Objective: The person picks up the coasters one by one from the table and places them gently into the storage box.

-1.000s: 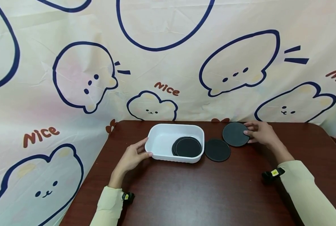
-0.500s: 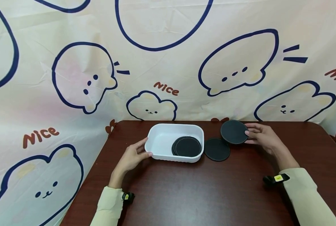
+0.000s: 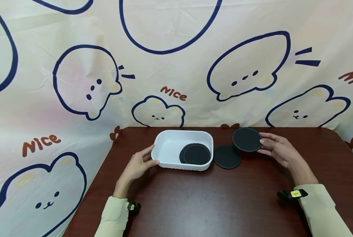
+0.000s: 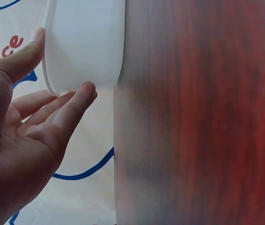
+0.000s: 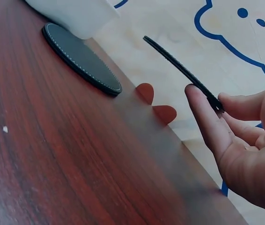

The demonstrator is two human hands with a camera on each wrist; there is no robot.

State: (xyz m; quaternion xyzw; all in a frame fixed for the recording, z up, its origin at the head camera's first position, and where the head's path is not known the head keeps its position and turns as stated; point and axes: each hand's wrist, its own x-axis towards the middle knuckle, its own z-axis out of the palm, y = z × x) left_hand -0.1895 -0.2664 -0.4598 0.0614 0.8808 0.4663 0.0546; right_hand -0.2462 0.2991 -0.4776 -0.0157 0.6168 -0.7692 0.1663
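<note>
A white plastic box (image 3: 167, 148) stands on the table, with several round black coasters (image 3: 195, 154) lying overlapped in its right part. At the box's left end my left hand (image 3: 138, 164) holds the corner, thumb on the near side and fingers along the end; the left wrist view shows the fingertips (image 4: 88, 86) against the white wall. My right hand (image 3: 278, 148) pinches another black coaster (image 3: 247, 139) by its right edge. In the right wrist view this coaster (image 5: 179, 68) is tilted and raised off the table. One stitched coaster (image 3: 227, 157) lies flat just right of the box.
The dark brown wooden table (image 3: 218, 204) reaches back to a cream cloth backdrop (image 3: 164, 72) with blue cartoon outlines. A dark band with a yellow tag (image 3: 295, 193) sits at the right wrist.
The right hand has lifted the pinched coaster off the table and tilted it, drawing its own wrist slightly back and to the right. The left hand and box stay in place.
</note>
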